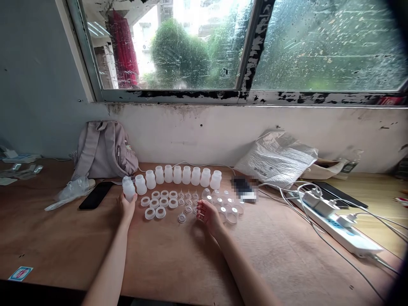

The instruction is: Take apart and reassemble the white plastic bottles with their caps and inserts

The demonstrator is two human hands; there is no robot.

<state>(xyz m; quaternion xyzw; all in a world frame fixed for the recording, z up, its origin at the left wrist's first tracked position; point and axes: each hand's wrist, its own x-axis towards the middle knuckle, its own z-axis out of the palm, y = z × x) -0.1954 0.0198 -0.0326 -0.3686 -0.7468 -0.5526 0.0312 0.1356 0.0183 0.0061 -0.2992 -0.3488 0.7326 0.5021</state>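
Note:
My left hand (126, 207) is wrapped round a small translucent white bottle (128, 188), the leftmost of a curved row of several like bottles (186, 175) standing on the brown table (178, 259). In front of the row lie several white rings (155, 203) and several small clear valve pieces (188, 203). My right hand (208, 215) rests on the table with its fingers curled, among clear round caps (232, 214). I cannot make out whether it holds one of the small pieces.
A grey backpack (103, 149) leans on the wall at the back left. A black phone (96, 195) and a crumpled plastic bag (72, 190) lie left of the bottles. A white power strip (341, 227) with plugs and cables, a dark tablet (342, 194) and a plastic-wrapped parcel (277, 158) are on the right.

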